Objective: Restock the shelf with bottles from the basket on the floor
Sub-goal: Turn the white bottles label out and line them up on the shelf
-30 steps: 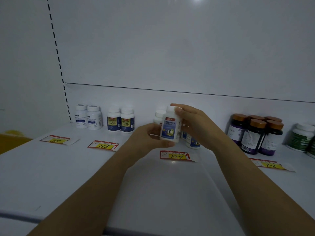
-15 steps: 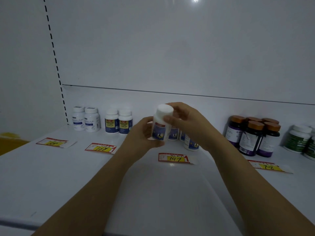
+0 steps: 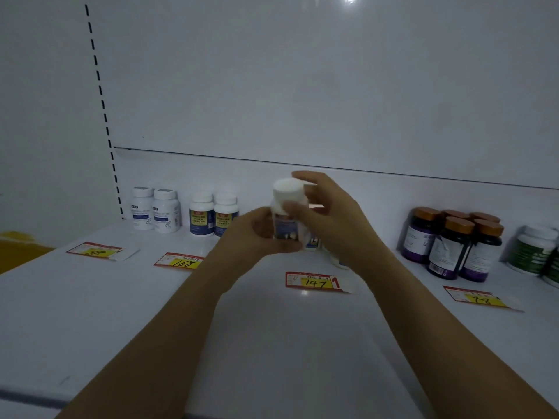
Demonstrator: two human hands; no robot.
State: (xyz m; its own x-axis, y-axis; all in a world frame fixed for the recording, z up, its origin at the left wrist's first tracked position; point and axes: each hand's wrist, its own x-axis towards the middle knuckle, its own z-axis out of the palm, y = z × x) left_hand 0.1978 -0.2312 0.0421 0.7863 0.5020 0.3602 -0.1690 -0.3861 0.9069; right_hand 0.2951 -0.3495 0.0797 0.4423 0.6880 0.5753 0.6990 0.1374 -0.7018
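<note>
White shelf [image 3: 272,343] w/ tags [image 3: 314,281], bottle [image 3: 289,192] held above; poss. yellow floor [image 3: 18,249] left.

Bottle [image 3: 289,213] between both hands, above shelf [image 3: 121,313], behind price tag [image 3: 314,281]

White shelf [image 3: 90,313]. Back row, L to R: 2 white btls [image 3: 155,211], 2 blue-label btls [image 3: 213,216], partly hidden btls [image 3: 313,241], brown-cap btls [image 3: 453,246] in a cluster, green btls [image 3: 535,251] at R edge. In front, flat: L tag [image 3: 99,251], 168 tag [image 3: 180,261], 147 tag [image 3: 314,281], 78 tag [image 3: 481,297].
</note>
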